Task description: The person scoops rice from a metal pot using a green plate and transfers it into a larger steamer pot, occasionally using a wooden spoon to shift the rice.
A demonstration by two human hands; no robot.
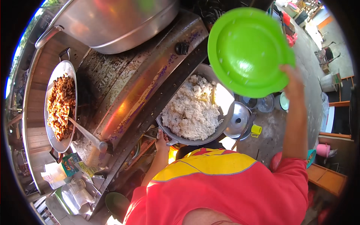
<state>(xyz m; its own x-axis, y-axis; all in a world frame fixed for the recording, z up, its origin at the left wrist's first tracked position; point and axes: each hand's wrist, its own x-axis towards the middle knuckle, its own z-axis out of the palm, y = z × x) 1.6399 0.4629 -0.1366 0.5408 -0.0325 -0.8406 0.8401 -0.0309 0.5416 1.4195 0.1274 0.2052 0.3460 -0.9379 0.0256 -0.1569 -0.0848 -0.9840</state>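
Note:
My right hand (292, 77) grips the rim of a bright green plastic basin (247, 53), lifted at the upper right with its inside facing the camera; a few white bits cling to it. At the centre, my left hand (162, 142) holds the handle side of a large metal pot (229, 108) that contains a mound of white rice (191, 112). Yellowish stalks lie on the rice. The pot stands low beside the front edge of the stove, and the basin overlaps its upper right rim in this view.
A big aluminium pot (121, 25) sits on the metal stove (135, 92). At the left is a pan (74, 84) of brown food with a ladle (90, 135). Right of the rice lie a metal lid (237, 119), a yellow mug (256, 129) and several bowls on the floor. Packets lie at lower left.

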